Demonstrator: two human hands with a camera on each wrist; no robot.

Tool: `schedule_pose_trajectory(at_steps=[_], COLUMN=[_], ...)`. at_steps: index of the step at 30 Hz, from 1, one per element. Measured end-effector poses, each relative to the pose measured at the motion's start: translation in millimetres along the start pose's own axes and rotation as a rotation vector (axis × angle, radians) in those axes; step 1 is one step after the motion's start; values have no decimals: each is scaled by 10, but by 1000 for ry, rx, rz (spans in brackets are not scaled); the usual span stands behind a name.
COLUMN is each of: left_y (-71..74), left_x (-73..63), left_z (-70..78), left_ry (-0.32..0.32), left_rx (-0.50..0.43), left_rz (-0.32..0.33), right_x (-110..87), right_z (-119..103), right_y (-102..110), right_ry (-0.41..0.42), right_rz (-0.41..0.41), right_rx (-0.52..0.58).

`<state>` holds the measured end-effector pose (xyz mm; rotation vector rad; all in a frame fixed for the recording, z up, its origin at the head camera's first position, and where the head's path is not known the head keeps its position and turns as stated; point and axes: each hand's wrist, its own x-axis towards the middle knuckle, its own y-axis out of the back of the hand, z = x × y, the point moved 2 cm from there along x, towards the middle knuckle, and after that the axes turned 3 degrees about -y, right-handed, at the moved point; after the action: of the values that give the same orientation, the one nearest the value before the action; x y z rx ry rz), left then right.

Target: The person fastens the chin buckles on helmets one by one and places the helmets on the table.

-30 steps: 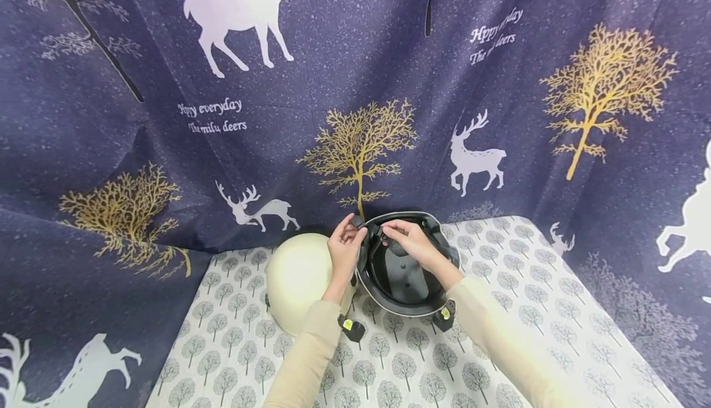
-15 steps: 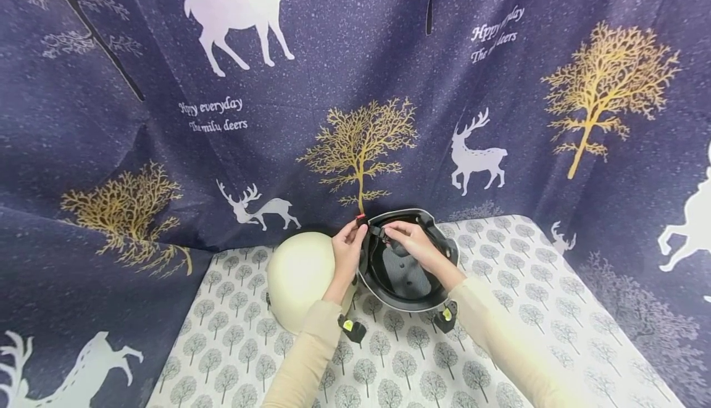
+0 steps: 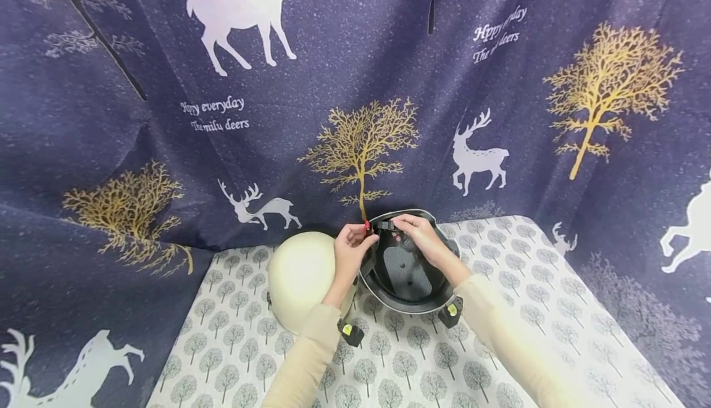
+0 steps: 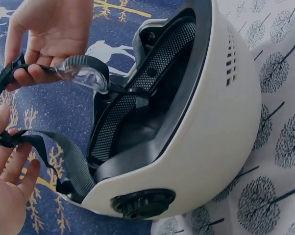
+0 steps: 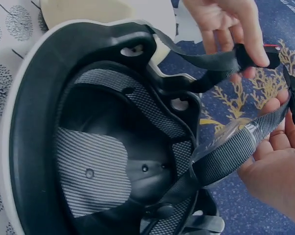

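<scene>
An upturned white helmet (image 3: 408,272) with a black lining lies on the table, its chin strap drawn up between both hands. My left hand (image 3: 349,250) pinches the strap's black-and-red buckle end (image 5: 265,55) between thumb and fingers. In the head view my right hand (image 3: 422,238) holds the other black buckle piece (image 3: 387,226), whose strap carries a clear plastic chin cup (image 4: 86,77). The two buckle ends are close together but apart in the wrist views. A black adjuster knob (image 4: 143,203) shows on the helmet's side.
Left of the open helmet, a second cream helmet (image 3: 302,278) sits dome up, partly behind the left forearm. Tree-patterned cloth (image 3: 383,358) covers the table. A dark blue deer-print curtain (image 3: 311,44) hangs close behind the helmets.
The left hand's buckle end has turned and come nearer the right hand, its red part showing. The right hand has shifted slightly right and up, bringing its buckle piece clearly into view.
</scene>
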<state>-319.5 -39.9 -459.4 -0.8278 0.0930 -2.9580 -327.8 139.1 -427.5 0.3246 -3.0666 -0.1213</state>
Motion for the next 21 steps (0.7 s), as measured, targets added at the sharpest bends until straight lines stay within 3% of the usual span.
schedule_pose_trajectory(at_steps=[5,12,18,21], left_y=[37,33,49,53], left_x=[5,-43,-65,-51], left_z=[50,414,455,306], left_ry=[70,43,53,53], left_rx=[143,202,202,194], left_rz=[-75,-146,-148,-142], right_x=[15,17,7,-11], right_z=[-26,-1,10,-9], right_y=[11,11,24,16], right_ry=[-4,-36,-26,-9], right_rz=[17,3,28,20], right_rx=[-20,-96,-116,-150])
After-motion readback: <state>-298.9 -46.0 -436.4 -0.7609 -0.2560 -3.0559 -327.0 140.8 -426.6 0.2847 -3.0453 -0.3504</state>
